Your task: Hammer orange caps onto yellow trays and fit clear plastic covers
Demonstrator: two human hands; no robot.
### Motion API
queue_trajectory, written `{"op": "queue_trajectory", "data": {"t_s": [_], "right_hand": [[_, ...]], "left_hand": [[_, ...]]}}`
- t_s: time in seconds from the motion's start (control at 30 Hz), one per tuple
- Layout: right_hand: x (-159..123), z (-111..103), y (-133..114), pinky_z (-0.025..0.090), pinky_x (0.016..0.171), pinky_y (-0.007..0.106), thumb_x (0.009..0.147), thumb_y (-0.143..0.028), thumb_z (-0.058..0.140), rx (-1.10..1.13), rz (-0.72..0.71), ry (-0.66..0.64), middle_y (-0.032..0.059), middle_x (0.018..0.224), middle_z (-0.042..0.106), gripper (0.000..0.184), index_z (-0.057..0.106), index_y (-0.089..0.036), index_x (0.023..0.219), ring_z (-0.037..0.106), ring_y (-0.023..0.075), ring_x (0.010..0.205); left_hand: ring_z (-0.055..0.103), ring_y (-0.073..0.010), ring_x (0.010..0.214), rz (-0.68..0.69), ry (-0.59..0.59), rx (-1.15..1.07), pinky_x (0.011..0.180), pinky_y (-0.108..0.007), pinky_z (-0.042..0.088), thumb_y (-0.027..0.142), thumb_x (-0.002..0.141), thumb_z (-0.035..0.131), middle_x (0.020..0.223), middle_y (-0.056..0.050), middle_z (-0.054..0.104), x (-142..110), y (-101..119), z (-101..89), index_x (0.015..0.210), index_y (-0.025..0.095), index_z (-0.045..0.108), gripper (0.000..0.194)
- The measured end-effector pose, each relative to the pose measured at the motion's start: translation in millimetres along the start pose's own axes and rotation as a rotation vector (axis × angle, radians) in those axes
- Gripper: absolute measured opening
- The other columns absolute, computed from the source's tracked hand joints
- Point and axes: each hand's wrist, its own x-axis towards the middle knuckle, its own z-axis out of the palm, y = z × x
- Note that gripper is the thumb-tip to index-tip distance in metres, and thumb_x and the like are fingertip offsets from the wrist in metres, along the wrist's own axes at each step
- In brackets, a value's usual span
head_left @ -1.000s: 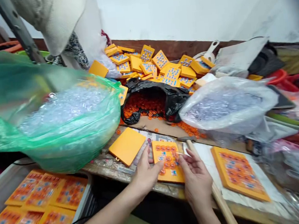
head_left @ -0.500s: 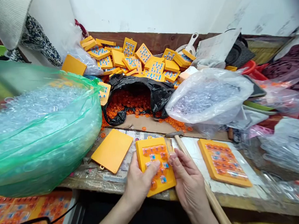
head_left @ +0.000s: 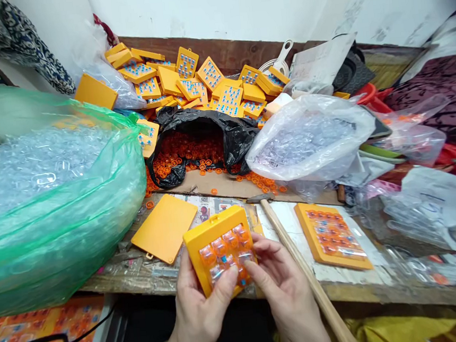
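Note:
My left hand [head_left: 201, 296] grips a flat yellow plastic case [head_left: 196, 243] from its left side, thumb over the front. Rows of orange rings and clear caps cover the case's face, with small blue bits showing among them. My right hand [head_left: 282, 288] is at the right edge, its thumb pressed against a clear plastic piece [head_left: 244, 257] on the face; its fingers curl beside the edge. Left of my hands, another yellow case [head_left: 165, 228] lies face down on the bench. To the right lies a filled yellow case [head_left: 333, 236], face up.
A wooden-handled hammer [head_left: 294, 250] lies right of my hands. Behind are a black bag [head_left: 240, 132] of orange rings, a heap of yellow cases [head_left: 170, 80], a white bag [head_left: 311, 169] and a green bag [head_left: 77, 232] of clear parts. Filled cases [head_left: 72, 333] sit lower left.
The held case has tilted and moved left and closer to me. My right hand has brought the clear piece from beside the case onto its face. The view has shifted slightly.

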Motion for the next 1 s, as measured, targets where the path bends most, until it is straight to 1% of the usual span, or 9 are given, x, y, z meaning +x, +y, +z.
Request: {"op": "queue_trajectory", "data": {"t_s": [0.1, 0.23, 0.37, 0.47, 0.6, 0.67, 0.73, 0.87, 1.0], "right_hand": [[3, 0, -9, 0.056, 0.08, 0.025, 0.074, -0.026, 0.077, 0.176, 0.129, -0.071, 0.0018, 0.102, 0.068, 0.026, 0.055, -0.025, 0.088, 0.068, 0.0159, 0.095], [0, 5, -13, 0.056, 0.067, 0.02, 0.067, -0.026, 0.082, 0.303, 0.138, 0.012, -0.0013, 0.09, 0.069, 0.035, 0.048, -0.023, 0.077, 0.069, 0.0132, 0.081], [15, -5, -16, 0.058, 0.066, 0.027, 0.072, -0.036, 0.077, -0.095, -0.012, -0.043, 0.0013, 0.087, 0.071, 0.028, 0.054, -0.024, 0.082, 0.07, 0.0169, 0.077], [70, -28, -31, 0.057, 0.064, 0.034, 0.077, -0.046, 0.068, -0.651, -0.215, -0.159, 0.0043, 0.077, 0.071, 0.027, 0.065, -0.021, 0.087, 0.068, 0.0196, 0.067], [184, -63, -59, 0.04, 0.097, 0.05, 0.083, -0.031, 0.061, -0.942, -0.365, 0.058, 0.0133, 0.11, 0.066, 0.021, 0.066, -0.017, 0.098, 0.057, 0.0287, 0.108], [233, -74, -65, 0.03, 0.102, 0.056, 0.081, -0.026, 0.065, -1.106, -0.382, 0.08, 0.0139, 0.108, 0.066, 0.015, 0.067, -0.014, 0.09, 0.052, 0.032, 0.115], [266, -80, -63, 0.032, 0.101, 0.055, 0.084, -0.03, 0.066, -1.242, -0.384, 0.073, 0.0097, 0.108, 0.065, 0.017, 0.066, -0.014, 0.092, 0.054, 0.0286, 0.114], [292, -87, -56, 0.043, 0.095, 0.048, 0.089, -0.036, 0.062, -1.407, -0.405, 0.078, 0.0059, 0.11, 0.064, 0.025, 0.064, -0.015, 0.101, 0.059, 0.0226, 0.106], [284, -92, -62, 0.045, 0.089, 0.048, 0.094, -0.033, 0.054, -1.44, -0.476, 0.168, 0.0105, 0.099, 0.068, 0.025, 0.064, -0.011, 0.098, 0.063, 0.0251, 0.098]], "left_hand": [[0.071, -0.0244, 0.08, 0.04, 0.057, 0.152, 0.072, -0.029, 0.058, 0.032, 0.056, 0.087, 0.092, -0.006, 0.073, 4, -2, 0.4, 0.099, 0.018, 0.058, 0.054], [0.072, -0.0248, 0.076, 0.074, 0.034, 0.238, 0.07, -0.03, 0.059, 0.03, 0.055, 0.087, 0.087, -0.007, 0.074, 7, 2, 5.2, 0.093, 0.017, 0.063, 0.047], [0.072, -0.0243, 0.081, 0.034, 0.041, 0.154, 0.074, -0.03, 0.058, 0.029, 0.057, 0.085, 0.09, -0.007, 0.074, 12, 10, 9.4, 0.094, 0.016, 0.062, 0.046], [0.071, -0.0278, 0.089, -0.131, -0.053, -0.035, 0.079, -0.035, 0.059, 0.03, 0.059, 0.085, 0.1, -0.01, 0.074, 22, 12, 9.2, 0.107, 0.016, 0.057, 0.057], [0.068, -0.0324, 0.101, -0.268, -0.159, -0.18, 0.088, -0.043, 0.056, 0.029, 0.06, 0.086, 0.112, -0.015, 0.071, 33, 8, 5.5, 0.115, 0.015, 0.055, 0.064], [0.067, -0.0335, 0.103, -0.314, -0.188, -0.212, 0.089, -0.044, 0.055, 0.029, 0.06, 0.085, 0.115, -0.017, 0.07, 35, 7, 2.8, 0.114, 0.014, 0.057, 0.063], [0.068, -0.034, 0.102, -0.361, -0.219, -0.228, 0.088, -0.045, 0.056, 0.029, 0.061, 0.085, 0.115, -0.018, 0.07, 36, 8, 0.1, 0.114, 0.014, 0.058, 0.061], [0.069, -0.0344, 0.097, -0.419, -0.282, -0.233, 0.084, -0.045, 0.057, 0.03, 0.063, 0.083, 0.112, -0.018, 0.071, 36, 11, -3.6, 0.114, 0.013, 0.059, 0.058], [0.07, -0.034, 0.097, -0.46, -0.302, -0.257, 0.086, -0.045, 0.056, 0.027, 0.066, 0.081, 0.111, -0.018, 0.071, 38, 11, -4.8, 0.118, 0.013, 0.058, 0.058]]}}
